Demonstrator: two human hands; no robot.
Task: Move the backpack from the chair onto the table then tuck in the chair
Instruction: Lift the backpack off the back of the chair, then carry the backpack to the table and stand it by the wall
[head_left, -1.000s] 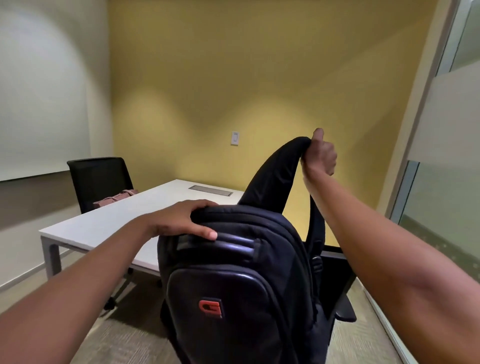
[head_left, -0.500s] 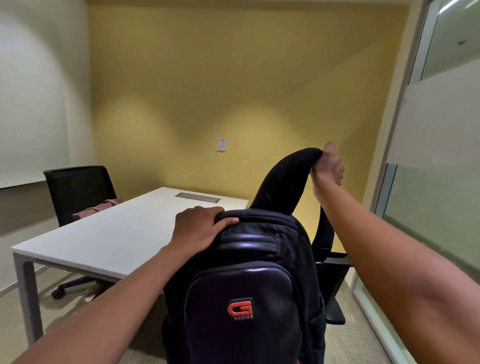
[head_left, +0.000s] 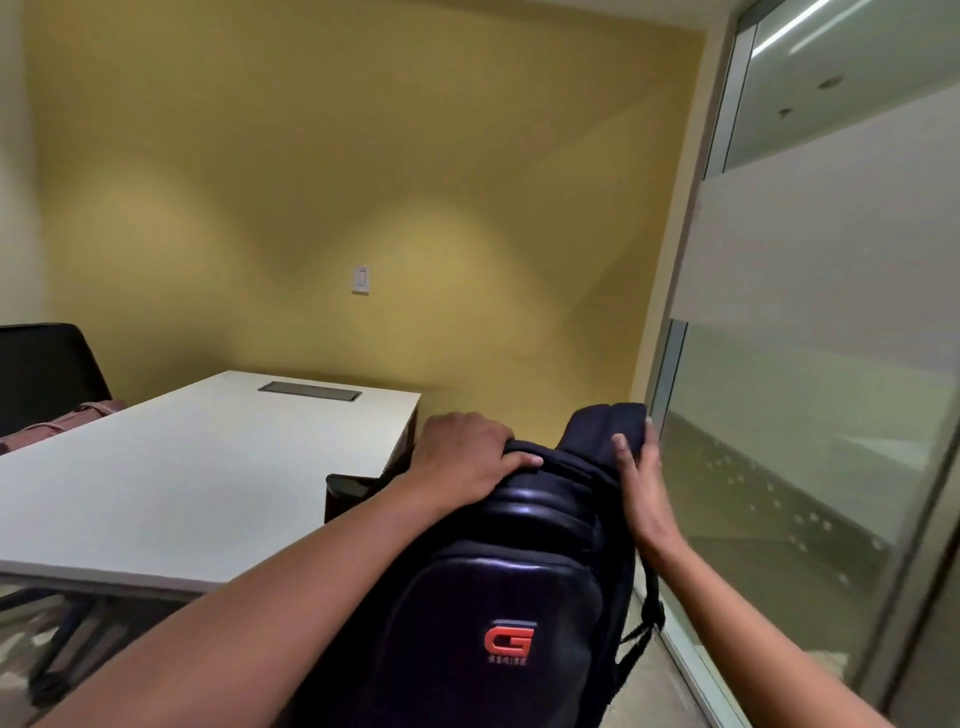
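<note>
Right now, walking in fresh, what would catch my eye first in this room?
First, the black backpack with its red logo, low in the middle, with the left hand pressed on its top and the right hand against its folded strap. Next, the white table stretching away on the left, before a broad yellow wall. A frosted glass partition fills the right side.

We have one view, worn on the head, looking forward and slightly down over both forearms. Our left hand (head_left: 467, 457) and right hand (head_left: 641, 483) sit close below the lens, low in the picture. Left of the left hand lies the table (head_left: 171, 467); beyond both hands, well off, the yellow wall (head_left: 363, 156); right of the right hand, the glass partition (head_left: 831, 364).
</note>
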